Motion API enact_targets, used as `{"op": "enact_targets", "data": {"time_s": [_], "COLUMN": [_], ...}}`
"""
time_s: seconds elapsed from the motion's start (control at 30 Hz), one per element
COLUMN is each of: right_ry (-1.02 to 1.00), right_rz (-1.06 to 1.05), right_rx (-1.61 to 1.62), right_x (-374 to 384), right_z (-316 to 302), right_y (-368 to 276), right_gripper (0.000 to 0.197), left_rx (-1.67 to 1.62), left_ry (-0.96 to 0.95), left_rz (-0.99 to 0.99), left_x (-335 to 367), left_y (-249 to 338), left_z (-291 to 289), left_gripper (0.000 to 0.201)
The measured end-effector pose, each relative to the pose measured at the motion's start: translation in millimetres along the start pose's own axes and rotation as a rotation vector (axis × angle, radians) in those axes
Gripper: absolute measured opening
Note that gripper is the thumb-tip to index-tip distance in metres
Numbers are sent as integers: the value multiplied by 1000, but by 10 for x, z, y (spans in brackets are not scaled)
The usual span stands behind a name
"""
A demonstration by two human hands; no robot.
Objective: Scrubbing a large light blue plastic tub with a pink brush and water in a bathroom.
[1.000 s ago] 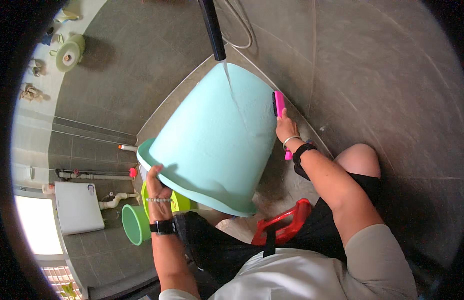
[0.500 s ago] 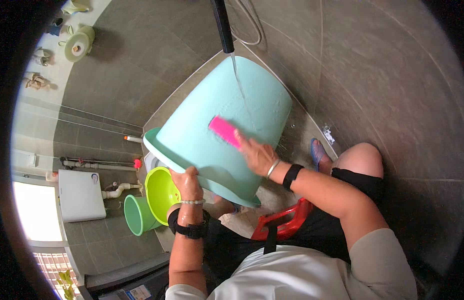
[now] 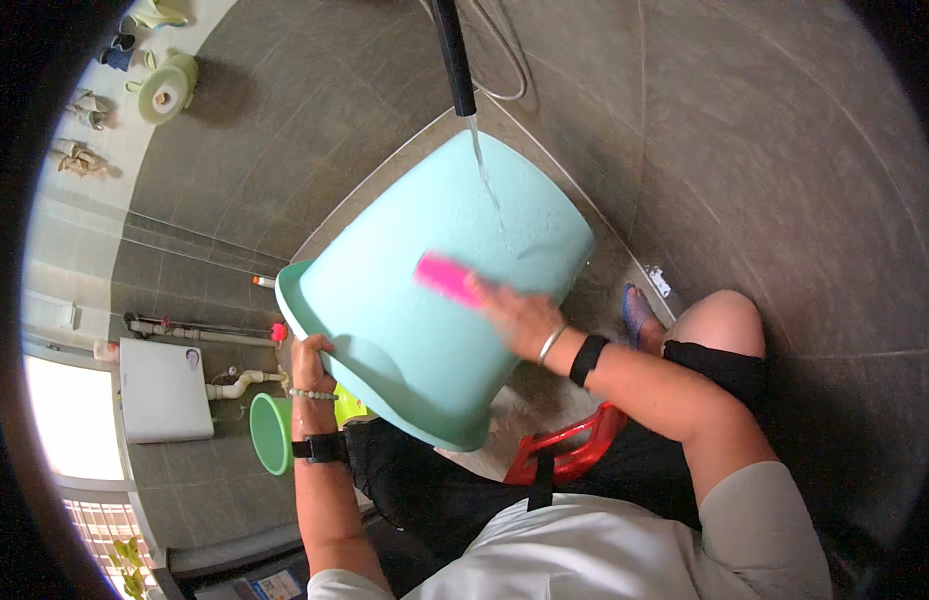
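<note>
A large mint-green plastic tub [image 3: 415, 330] lies tilted on its side in front of me, its outer wall facing up. My left hand [image 3: 312, 362] grips the tub's rim at the left; the fingers partly disappear behind it. In my right hand [image 3: 525, 320] is a bright pink scrub brush [image 3: 447, 278], pressed against the tub's wall and slightly blurred. From a black spout [image 3: 453, 60] above, a stream of water [image 3: 488, 180] falls onto the wall's upper part.
A red plastic stool [image 3: 570, 445] is between my legs. Beyond my left arm stand a green bucket [image 3: 272, 432] and a partly hidden lime-yellow basin [image 3: 349, 404]. A white cistern [image 3: 165, 390] and pipes line the left wall. Tiled walls meet behind the tub.
The tub has shifted toward me and its rim has swung left. My left hand moved left with the rim, covering more of the lime-yellow basin. The brush is slightly lower.
</note>
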State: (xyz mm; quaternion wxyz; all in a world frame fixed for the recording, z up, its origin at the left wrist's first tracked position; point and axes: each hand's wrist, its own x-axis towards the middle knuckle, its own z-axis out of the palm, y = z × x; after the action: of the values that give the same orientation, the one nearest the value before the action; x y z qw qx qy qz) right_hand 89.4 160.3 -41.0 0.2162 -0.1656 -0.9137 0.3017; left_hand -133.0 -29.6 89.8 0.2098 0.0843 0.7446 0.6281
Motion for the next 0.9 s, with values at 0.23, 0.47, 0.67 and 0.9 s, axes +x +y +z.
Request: {"op": "enact_targets", "data": {"time_s": [0.23,0.47,0.67,0.9], "right_ry": [138,145,158,122], "right_rz": [457,812,713,611], "right_rx": [-26,35,90,11], "right_x": [180,149,202,131], "right_z": [-357,-386,-567,-419], "right_y": [623,1012,813,795], "right_gripper": [53,51,49,51], "left_rx": [115,123,104,866], "left_ry": [-93,-160,-117,546], "left_rz": [20,36,40,561], "left_x": [84,194,276,311], "left_y": [46,39,124,51], "left_z": [-230,-282,-259,-183], "left_gripper": [26,34,30,40]}}
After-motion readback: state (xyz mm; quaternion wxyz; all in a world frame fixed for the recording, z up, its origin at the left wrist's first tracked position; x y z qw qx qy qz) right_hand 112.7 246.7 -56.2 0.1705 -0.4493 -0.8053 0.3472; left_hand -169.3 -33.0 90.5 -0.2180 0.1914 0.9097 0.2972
